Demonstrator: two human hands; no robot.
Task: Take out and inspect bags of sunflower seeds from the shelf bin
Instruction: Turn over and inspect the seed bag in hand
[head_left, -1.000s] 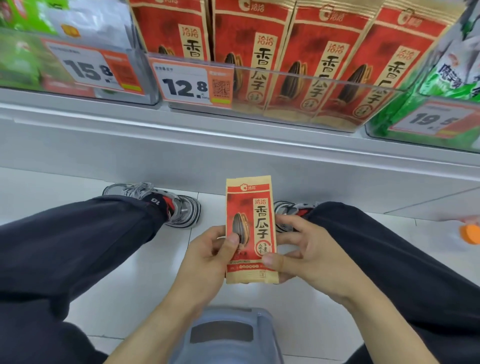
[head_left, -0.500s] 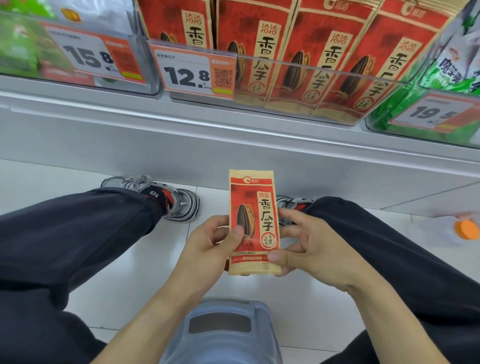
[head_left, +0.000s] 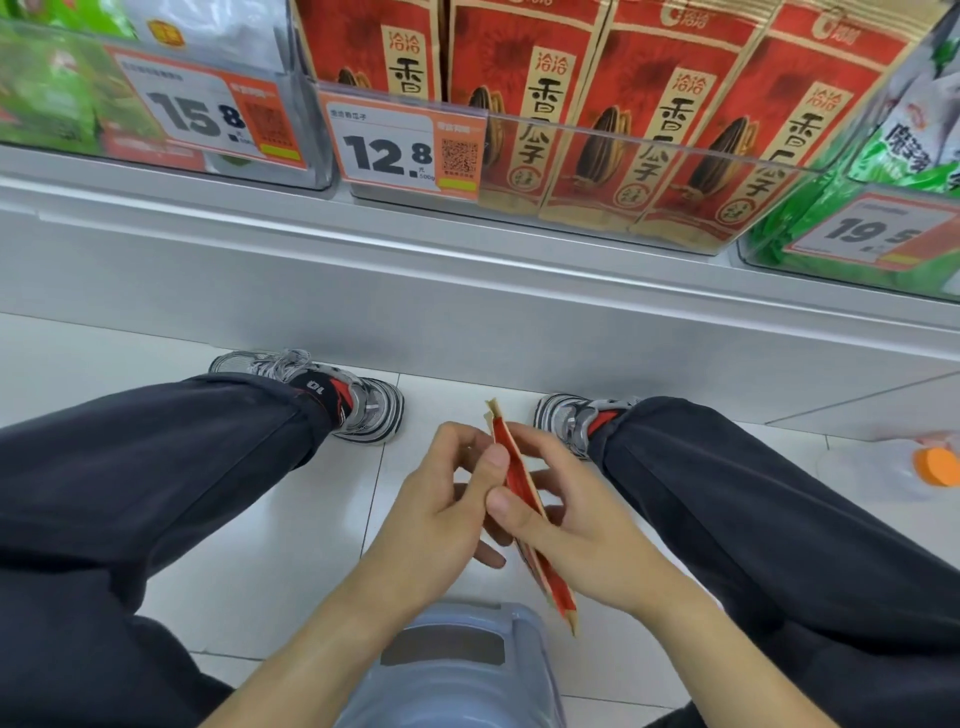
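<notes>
Both hands are clamped on one red bag of sunflower seeds (head_left: 524, 499), which is turned edge-on to the camera below the shelf bin (head_left: 649, 171): the left hand (head_left: 441, 514) pinches it with the thumb near its upper end, and the right hand (head_left: 576, 525) grips it from the other side. More red bags (head_left: 613, 104) stand upright in the shelf bin, behind a 12.8 price tag (head_left: 400, 150).

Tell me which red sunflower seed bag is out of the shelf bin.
The small bag held edge-on between both hands, left hand and right hand, above the floor. The other red bags stand upright in the bin, fronts facing out.
</notes>
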